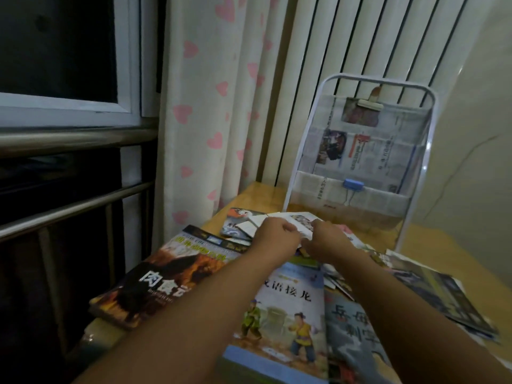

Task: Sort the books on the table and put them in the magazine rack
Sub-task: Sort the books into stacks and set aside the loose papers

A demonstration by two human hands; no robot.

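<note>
Wooden table (432, 245) strewn with books; I see left hand (278, 236) and right hand (329, 241) both pinching a white booklet (291, 218); rack (360, 151) stands behind.

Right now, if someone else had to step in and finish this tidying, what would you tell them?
Left hand and right hand both grip a thin white booklet, held just above the table in front of the magazine rack.
The rack stands at the back of the table; its pockets hold newspaper, with no books visible.
Done: nothing filed yet, as far as can be seen.
Left: the dark animal book, the blue picture book, the grey book and the loose magazines lie on the table.
</note>
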